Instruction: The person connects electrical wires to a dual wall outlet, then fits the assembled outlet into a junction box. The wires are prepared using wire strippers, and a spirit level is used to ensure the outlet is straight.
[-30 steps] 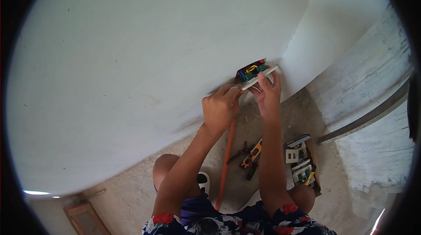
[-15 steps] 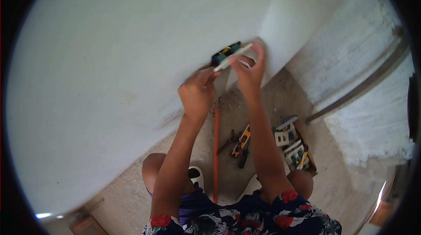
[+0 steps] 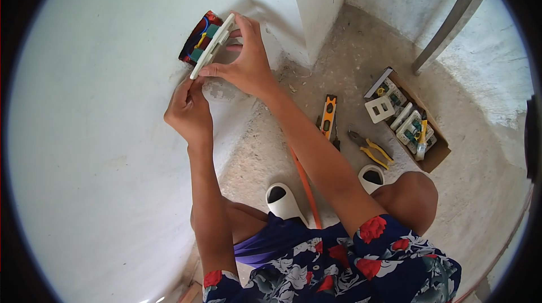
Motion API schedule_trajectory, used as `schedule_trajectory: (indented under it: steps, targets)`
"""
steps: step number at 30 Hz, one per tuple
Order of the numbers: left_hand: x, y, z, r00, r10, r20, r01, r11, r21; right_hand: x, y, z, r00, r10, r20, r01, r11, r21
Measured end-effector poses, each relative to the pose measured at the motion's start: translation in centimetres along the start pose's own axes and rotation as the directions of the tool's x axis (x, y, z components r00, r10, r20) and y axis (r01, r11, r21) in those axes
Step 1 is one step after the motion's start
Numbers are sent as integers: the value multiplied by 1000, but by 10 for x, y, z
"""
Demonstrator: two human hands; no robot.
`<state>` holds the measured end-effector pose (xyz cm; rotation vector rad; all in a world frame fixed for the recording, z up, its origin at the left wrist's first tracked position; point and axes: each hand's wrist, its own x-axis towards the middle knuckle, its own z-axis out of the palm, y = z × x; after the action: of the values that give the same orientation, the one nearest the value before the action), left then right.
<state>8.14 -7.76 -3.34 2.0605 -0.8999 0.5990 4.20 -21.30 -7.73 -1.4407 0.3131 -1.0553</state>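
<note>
A white wall socket plate (image 3: 212, 49) is held tilted, edge-on to me, just off the wall. Green modules (image 3: 212, 31) show on its back. Behind it, a red wall box (image 3: 187, 50) is set into the wall, with blue and yellow wires (image 3: 201, 39) in it. My right hand (image 3: 248, 60) grips the plate, thumb near its lower end and fingers at the upper end and behind. My left hand (image 3: 189, 114) is closed at the plate's lower corner; its fingertips are partly hidden, and whether they pinch the plate or a wire cannot be seen.
On the concrete floor lie an orange spirit level (image 3: 328, 115), yellow-handled pliers (image 3: 372, 149) and an orange strip (image 3: 305, 184). A cardboard box (image 3: 435, 159) to the right holds several socket plates and a yellow-handled brush (image 3: 422, 136). A wall corner (image 3: 310, 60) juts out ahead.
My view has shifted, so the hands and plate appear farther left and higher. The plate stands steeper in view, still in my right hand. The yellow-handled pliers now show clearly.
</note>
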Motion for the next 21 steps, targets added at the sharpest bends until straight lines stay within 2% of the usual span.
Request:
schedule_trajectory:
  steps: [4, 7, 9, 19, 21]
  targets:
    - [2, 1, 1, 1000, 19, -18, -18, 998, 62, 1, 3, 4, 999, -27, -26, 28, 999, 33]
    - [5, -1, 4, 998, 41, -51, -35, 994, 107, 6, -2, 8, 987, -116, -111, 117, 993, 0]
    - [5, 2, 6, 995, -66, -80, 65, 998, -21, 8, -3, 5, 991, -109, -78, 98, 985, -139]
    - [13, 23, -6, 964, -263, 41, 252, 952, 175, 4, -7, 4, 997, -65, 33, 70, 977, -199]
    - [14, 25, -6, 951, -306, 38, 296, 942, 159, 4, -12, 9, 997, -75, -9, 70, 955, -287]
